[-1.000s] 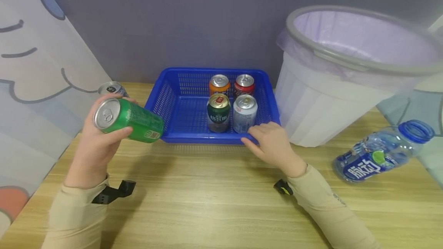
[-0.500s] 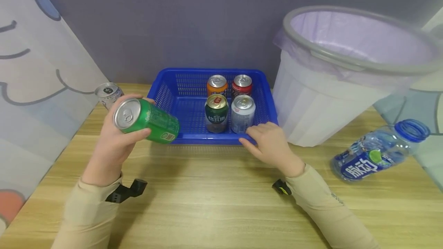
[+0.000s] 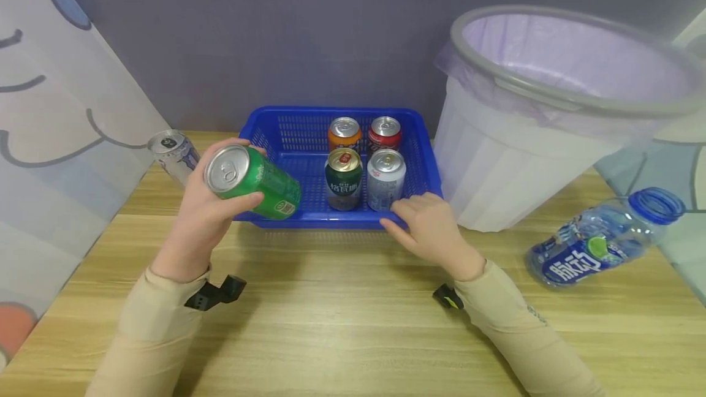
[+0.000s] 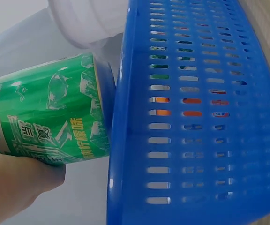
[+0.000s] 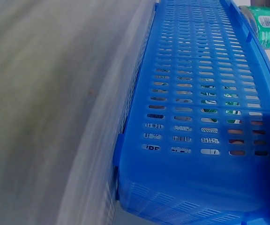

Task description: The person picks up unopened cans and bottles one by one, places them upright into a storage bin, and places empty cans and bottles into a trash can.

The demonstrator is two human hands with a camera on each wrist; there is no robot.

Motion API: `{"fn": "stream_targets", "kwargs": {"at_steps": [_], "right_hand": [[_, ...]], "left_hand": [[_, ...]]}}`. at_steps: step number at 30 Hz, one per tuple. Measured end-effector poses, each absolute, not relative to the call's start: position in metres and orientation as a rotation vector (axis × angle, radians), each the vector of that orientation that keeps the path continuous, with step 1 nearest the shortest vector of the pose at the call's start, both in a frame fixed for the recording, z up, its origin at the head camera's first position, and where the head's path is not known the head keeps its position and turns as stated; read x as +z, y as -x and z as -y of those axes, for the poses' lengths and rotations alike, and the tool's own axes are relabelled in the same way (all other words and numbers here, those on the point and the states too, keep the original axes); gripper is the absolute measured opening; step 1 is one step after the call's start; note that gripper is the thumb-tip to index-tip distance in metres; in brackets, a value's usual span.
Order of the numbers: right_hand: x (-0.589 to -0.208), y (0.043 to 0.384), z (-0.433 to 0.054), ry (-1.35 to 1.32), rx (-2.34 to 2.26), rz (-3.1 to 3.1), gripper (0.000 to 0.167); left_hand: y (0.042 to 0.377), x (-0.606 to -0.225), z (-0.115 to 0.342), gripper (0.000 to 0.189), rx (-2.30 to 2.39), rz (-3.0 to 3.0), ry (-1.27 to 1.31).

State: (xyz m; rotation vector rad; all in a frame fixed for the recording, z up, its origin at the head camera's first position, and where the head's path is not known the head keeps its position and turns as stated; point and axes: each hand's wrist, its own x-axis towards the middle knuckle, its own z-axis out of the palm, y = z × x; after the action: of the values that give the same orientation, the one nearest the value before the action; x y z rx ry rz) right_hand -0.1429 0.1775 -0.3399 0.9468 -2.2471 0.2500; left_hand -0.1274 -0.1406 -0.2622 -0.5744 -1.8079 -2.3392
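Table [image 3: 342, 323]: one bottle [image 3: 590, 247], four o'clock
Basket [image 3: 306, 170]: four cans [image 3: 344, 187], well apart from nine o'clock side
Left hand [image 3: 204, 213]: clamped on one green can [image 3: 259, 185] (tilted), basket's eight o'clock
Right hand [image 3: 427, 225]: gripping five o'clock rim [image 3: 366, 222]

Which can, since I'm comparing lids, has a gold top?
The dark green kvass can in the blue basket: its top alone is gold, the rest silver.

Left thumb [image 4: 20, 185] against green can [image 4: 48, 105] — blue slotted basket [image 4: 176, 140] just beside; white bin [image 4: 93, 18] beyond
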Motion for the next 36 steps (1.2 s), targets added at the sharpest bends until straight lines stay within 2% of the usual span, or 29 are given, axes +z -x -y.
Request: {"fn": "stream_targets", "kwargs": {"at_steps": [25, 36], "right_hand": [[-0.337, 0.142, -0.177, -0.946, 0.249, 2.27, 0.063], [-0.338, 0.142, -0.177, -0.939, 0.249, 2.274, 0.063]], "left_hand": [[0.15, -0.208, 0.122, 0.063, -1.971, 2.533, 0.491], [0.186, -0.19, 0.115, 0.059, -1.913, 2.492, 0.461]]}}
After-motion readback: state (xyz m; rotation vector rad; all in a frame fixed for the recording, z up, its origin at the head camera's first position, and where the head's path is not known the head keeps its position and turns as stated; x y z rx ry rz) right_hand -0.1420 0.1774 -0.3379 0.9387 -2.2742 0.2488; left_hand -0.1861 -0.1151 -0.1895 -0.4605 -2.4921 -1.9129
